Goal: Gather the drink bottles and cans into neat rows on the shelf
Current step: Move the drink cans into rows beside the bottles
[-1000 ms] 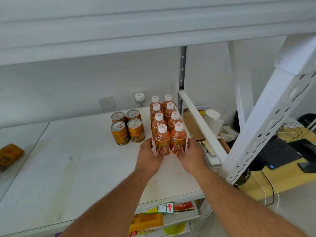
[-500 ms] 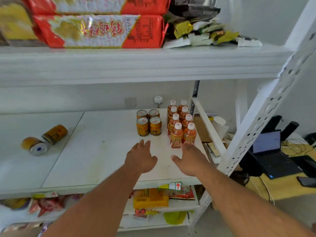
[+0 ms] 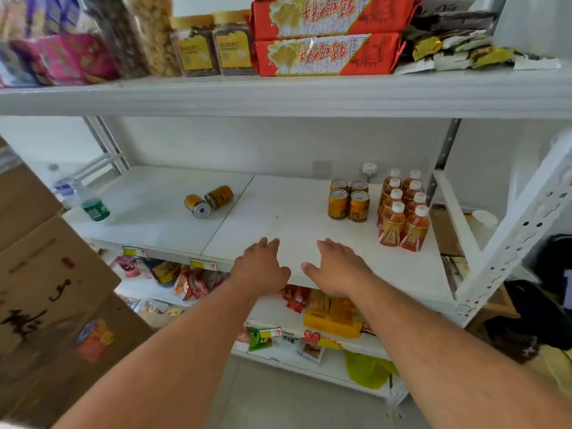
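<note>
Both the left hand and right hand hover empty, fingers relaxed, over the white metal shelf; two toppled gold drink cans lie at ten o'clock.

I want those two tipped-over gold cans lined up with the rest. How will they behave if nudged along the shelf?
The two tipped cans lie on their round sides, so a nudge would probably roll them rather than slide them. The white shelf looks smooth, offering little to stop them. Their metal walls look stiff, so a firm hold should be safe; standing them upright first seems wiser.
</note>
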Motion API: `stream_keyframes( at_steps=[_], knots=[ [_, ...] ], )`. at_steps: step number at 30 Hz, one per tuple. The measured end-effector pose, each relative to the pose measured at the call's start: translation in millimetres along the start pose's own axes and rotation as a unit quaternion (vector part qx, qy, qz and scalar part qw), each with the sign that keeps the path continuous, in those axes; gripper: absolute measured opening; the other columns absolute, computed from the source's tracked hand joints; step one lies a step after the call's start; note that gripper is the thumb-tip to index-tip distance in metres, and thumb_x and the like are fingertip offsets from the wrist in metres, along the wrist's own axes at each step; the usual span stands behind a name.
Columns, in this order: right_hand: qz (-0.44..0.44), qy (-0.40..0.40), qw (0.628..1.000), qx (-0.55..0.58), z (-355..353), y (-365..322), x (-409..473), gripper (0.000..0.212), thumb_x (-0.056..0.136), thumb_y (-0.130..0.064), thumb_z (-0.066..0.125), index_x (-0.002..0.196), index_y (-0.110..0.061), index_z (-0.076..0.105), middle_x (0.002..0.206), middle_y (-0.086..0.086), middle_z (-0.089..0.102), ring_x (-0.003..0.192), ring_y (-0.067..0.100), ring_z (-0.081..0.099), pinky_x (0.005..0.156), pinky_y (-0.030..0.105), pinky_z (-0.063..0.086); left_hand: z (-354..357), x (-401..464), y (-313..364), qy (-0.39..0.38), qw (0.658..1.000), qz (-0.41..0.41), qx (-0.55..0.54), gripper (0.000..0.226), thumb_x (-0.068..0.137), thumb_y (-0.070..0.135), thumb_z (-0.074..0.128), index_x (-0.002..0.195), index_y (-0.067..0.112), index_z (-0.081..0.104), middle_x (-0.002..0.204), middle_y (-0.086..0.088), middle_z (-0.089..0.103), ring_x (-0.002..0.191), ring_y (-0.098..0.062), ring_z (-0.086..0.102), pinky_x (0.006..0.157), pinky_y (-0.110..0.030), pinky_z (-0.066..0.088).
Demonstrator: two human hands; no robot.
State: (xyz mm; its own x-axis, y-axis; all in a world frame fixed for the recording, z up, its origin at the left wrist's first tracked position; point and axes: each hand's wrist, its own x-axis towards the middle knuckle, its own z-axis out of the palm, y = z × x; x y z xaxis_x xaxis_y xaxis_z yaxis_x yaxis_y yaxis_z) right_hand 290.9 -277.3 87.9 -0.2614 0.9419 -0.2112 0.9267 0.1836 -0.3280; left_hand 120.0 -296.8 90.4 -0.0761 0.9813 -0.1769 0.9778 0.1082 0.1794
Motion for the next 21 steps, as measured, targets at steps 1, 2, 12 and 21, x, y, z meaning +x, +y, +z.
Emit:
stream_keyframes(
  at_steps=[1,2,12,21],
  knots=[
    [-0.008,-0.003,1.0,-0.004,4,-11,-2,0.079,0.099,-0.06,0.04,0.16,-0.017,0.014,0.168,0.004,0.011,0.152,0.028,0.015,0.121,0.045,0.022,-2,-6,-12,0.003,1.0,-0.007,-0.005,0.077,0.091,0.043,0.05,0.157,0.022,0.015,0.164,-0.005,0.012,0.147,-0.03,0.02,0.112,-0.047,0.029],
    [-0.017,-0.005,1.0,-0.009,8,-23,-3,0.079,0.099,-0.06,0.04,0.16,-0.017,0.014,0.168,0.004,0.011,0.152,0.028,0.016,0.12,0.044,0.022,-3,-10,-24,0.006,1.0,-0.014,-0.011,0.078,0.091,0.043,0.051,0.157,0.022,0.015,0.164,-0.005,0.013,0.147,-0.03,0.02,0.113,-0.048,0.03],
    [-0.043,-0.007,0.999,-0.023,44,-151,10,0.076,0.099,-0.058,0.042,0.158,-0.016,0.021,0.163,0.006,0.025,0.145,0.031,0.029,0.116,0.045,0.03,-23,-28,-167,0.023,0.996,-0.053,-0.074,0.079,0.089,0.045,0.052,0.156,0.021,0.018,0.162,-0.006,0.019,0.145,-0.032,0.024,0.113,-0.046,0.032],
    [-0.044,-0.014,0.999,-0.029,75,-239,41,0.075,0.098,-0.057,0.043,0.156,-0.014,0.024,0.161,0.008,0.029,0.144,0.032,0.032,0.114,0.045,0.033,-25,-14,-255,0.017,0.988,-0.059,-0.145,0.076,0.09,0.044,0.053,0.156,0.022,0.021,0.161,-0.004,0.024,0.145,-0.028,0.026,0.115,-0.045,0.031]
  ],
)
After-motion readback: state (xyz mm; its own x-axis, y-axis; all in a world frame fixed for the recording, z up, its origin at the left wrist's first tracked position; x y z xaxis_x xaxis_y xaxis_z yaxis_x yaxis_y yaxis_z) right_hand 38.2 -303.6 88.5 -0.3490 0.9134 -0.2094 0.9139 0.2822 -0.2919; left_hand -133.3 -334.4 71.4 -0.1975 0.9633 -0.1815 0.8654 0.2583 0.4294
